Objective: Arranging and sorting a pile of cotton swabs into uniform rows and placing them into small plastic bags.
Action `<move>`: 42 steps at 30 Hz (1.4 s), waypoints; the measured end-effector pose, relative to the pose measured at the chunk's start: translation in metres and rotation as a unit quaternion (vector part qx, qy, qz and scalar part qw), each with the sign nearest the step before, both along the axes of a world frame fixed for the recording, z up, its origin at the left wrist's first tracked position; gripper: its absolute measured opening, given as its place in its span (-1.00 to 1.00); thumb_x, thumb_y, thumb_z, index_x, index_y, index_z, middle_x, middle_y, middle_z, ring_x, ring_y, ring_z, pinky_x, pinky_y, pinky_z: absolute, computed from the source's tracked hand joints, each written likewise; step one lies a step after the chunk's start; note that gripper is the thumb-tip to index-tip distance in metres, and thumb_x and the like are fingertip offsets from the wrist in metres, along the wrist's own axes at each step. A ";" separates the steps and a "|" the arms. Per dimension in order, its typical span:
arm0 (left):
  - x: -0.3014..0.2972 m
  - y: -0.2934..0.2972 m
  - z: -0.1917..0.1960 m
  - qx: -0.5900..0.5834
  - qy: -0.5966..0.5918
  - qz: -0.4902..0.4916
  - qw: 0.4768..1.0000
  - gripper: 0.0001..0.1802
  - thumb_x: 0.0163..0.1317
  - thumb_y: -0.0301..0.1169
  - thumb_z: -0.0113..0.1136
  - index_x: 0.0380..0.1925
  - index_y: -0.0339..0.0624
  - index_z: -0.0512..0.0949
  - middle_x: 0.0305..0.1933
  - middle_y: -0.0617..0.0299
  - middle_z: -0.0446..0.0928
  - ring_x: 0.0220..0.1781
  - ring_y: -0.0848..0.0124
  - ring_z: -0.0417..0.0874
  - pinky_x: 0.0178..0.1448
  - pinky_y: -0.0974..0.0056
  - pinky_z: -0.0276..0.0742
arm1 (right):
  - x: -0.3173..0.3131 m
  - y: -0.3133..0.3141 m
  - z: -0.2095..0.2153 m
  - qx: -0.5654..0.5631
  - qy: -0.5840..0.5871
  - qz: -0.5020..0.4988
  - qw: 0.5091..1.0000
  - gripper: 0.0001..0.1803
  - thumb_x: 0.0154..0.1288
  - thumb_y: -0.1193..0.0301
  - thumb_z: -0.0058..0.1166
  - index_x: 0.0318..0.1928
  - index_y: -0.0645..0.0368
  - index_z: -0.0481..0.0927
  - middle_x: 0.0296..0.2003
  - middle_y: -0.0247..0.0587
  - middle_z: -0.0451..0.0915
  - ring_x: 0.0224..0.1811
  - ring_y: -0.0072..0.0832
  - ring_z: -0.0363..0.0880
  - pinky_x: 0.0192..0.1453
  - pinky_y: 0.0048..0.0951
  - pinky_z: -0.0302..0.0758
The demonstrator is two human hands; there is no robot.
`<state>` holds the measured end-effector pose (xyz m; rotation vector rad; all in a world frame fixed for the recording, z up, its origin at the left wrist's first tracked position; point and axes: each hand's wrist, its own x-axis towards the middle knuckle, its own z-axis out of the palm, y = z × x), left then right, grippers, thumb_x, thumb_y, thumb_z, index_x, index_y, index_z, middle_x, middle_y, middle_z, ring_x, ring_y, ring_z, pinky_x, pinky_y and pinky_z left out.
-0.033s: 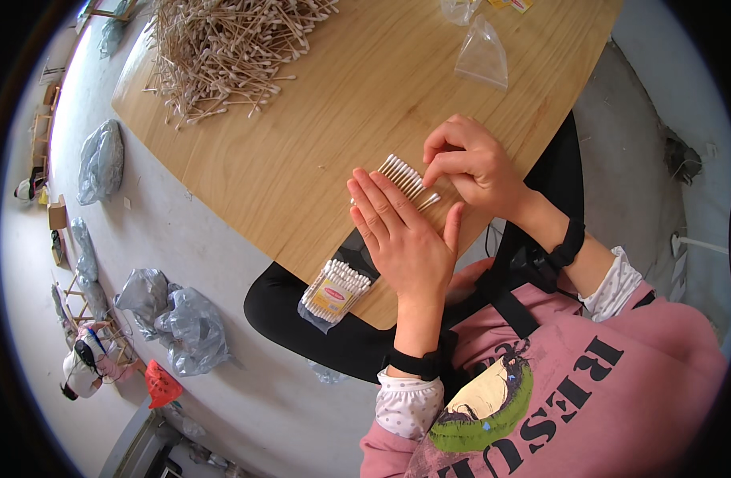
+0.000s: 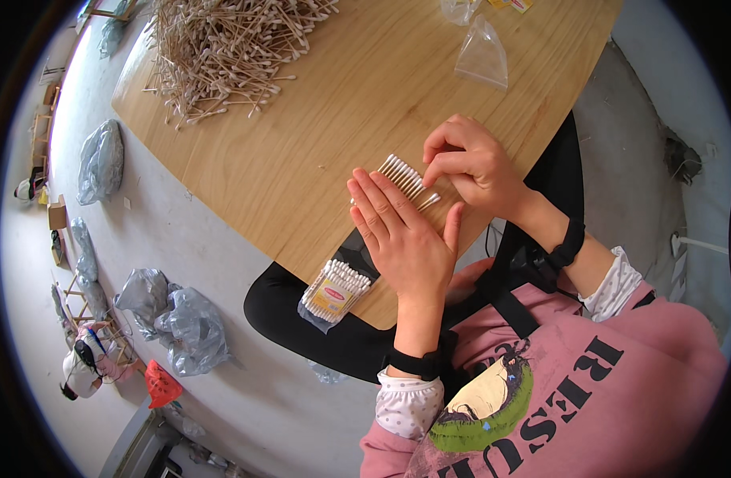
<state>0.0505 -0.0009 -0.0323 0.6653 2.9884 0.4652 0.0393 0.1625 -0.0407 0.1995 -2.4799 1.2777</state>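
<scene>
A short row of cotton swabs [image 2: 401, 171] lies side by side on the wooden table [image 2: 317, 143]. My left hand [image 2: 401, 231] rests flat on the table, palm down and fingers together, its fingertips against the near side of the row. My right hand [image 2: 473, 163] is curled over the row's right end, fingertips pinching the swabs; one swab [image 2: 429, 201] sticks out between the two hands. A filled clear packet of swabs [image 2: 336, 291] lies at the table's near edge, left of my left wrist.
A big loose heap of wooden-stick swabs [image 2: 222, 48] covers the far left of the table. Empty clear bags [image 2: 481, 52] lie at the far right. Grey plastic sacks [image 2: 174, 319] and a red bag [image 2: 162, 384] sit on the floor to the left.
</scene>
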 end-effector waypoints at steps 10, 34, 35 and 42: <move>-0.001 0.000 0.002 0.000 0.001 0.006 1.000 0.15 0.32 0.30 0.02 0.49 -0.56 -0.02 0.61 -0.31 -0.07 0.68 -0.10 -0.11 0.66 -0.04 -0.15 | -0.003 -0.003 0.003 -0.008 -0.007 -0.017 1.000 -0.84 0.00 0.64 0.15 -0.51 0.07 0.65 -0.32 -0.43 0.54 -0.22 -0.40 0.50 -0.11 -0.36 0.43; 0.000 0.001 0.001 -0.008 0.002 0.007 1.000 0.16 0.32 0.33 -0.03 0.49 -0.55 0.00 0.61 -0.30 -0.06 0.68 -0.09 -0.11 0.67 -0.02 -0.17 | -0.008 -0.006 0.004 0.004 0.002 -0.021 1.000 -0.82 0.07 0.65 0.14 -0.43 0.06 0.67 -0.29 -0.42 0.57 -0.19 -0.38 0.50 -0.11 -0.36 0.46; 0.000 0.001 0.001 -0.011 0.002 0.006 1.000 0.15 0.33 0.33 -0.02 0.50 -0.55 -0.01 0.62 -0.30 -0.07 0.68 -0.09 -0.11 0.67 -0.02 -0.17 | -0.009 -0.007 0.004 0.013 0.007 -0.023 1.000 -0.83 0.07 0.64 0.15 -0.44 0.05 0.67 -0.28 -0.42 0.57 -0.18 -0.38 0.50 -0.11 -0.35 0.47; 0.000 0.000 0.001 -0.005 -0.004 0.005 1.000 0.15 0.32 0.29 0.02 0.50 -0.54 -0.03 0.62 -0.30 -0.09 0.68 -0.10 -0.12 0.67 -0.03 -0.17 | -0.008 -0.006 0.006 0.064 0.016 -0.012 0.998 -0.85 0.05 0.61 0.16 -0.48 0.04 0.63 -0.30 -0.42 0.55 -0.17 -0.37 0.51 -0.09 -0.35 0.47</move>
